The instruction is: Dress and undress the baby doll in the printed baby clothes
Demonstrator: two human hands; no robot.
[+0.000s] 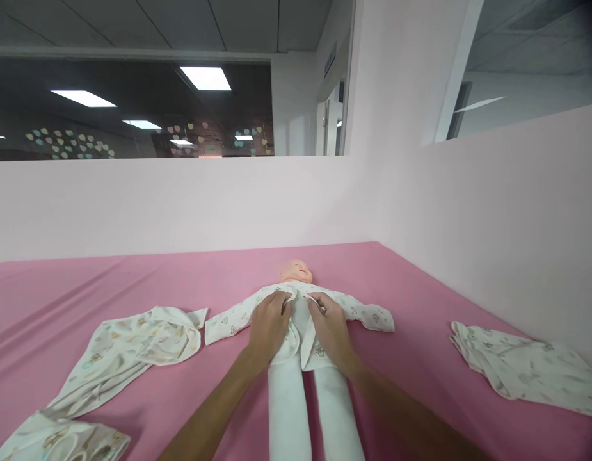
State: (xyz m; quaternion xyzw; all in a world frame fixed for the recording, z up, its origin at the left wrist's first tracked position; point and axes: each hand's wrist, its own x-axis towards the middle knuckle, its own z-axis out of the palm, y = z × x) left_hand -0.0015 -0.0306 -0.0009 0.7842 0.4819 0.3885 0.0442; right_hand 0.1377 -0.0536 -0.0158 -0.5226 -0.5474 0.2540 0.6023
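A baby doll (296,271) lies on its back on the pink sheet, its head toward the wall. It wears a white printed baby shirt (375,316) with both sleeves stretched out sideways. The shirt front is parted over a plain white layer, and white trouser legs (289,410) extend toward me. My left hand (271,323) pinches the shirt's left front edge near the chest. Opposite it, my right hand (330,326) pinches the other front edge, a small strip of cloth showing at its fingertips. A narrow gap separates the two hands.
Crumpled white printed baby clothes (132,339) lie to the left, with another bundle (79,438) nearer me. A folded printed garment (526,365) rests at the right by the wall. The pink sheet (180,282) meets white walls (180,205) with windows above.
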